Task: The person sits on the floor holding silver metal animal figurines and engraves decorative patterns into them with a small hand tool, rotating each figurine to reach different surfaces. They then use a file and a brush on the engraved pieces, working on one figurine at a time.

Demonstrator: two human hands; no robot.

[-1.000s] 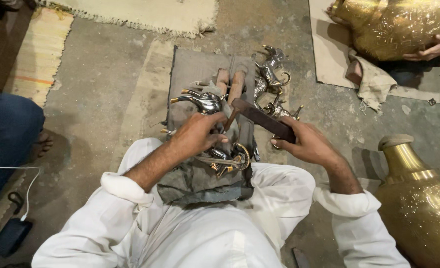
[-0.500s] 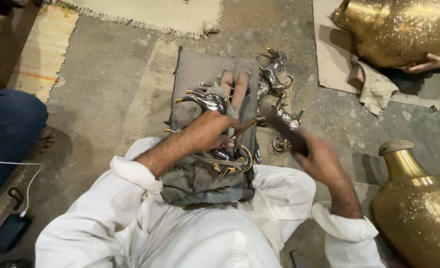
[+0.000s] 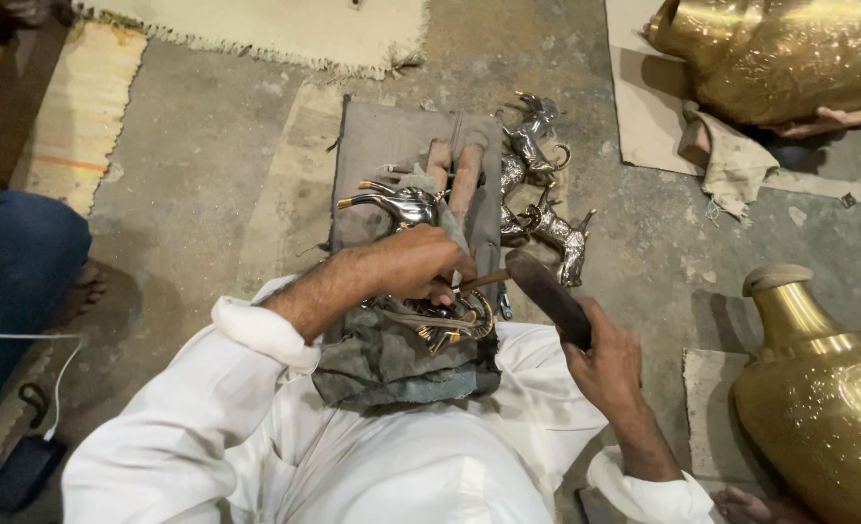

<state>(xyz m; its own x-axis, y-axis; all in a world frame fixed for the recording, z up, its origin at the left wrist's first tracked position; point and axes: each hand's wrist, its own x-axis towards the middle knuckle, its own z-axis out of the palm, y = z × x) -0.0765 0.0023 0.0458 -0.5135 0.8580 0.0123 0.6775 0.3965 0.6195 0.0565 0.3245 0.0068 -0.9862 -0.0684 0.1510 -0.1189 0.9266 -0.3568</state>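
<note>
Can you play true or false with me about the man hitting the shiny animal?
1. The right hand holds a dark mallet. True.
2. The left hand is empty and flat on the floor. False: it grips a thin tool against the silver figurine.
3. A brass vase stands on the person's right. True.
4. No other figurines lie nearby. False: more silver animals lie beside the grey pad.
</note>
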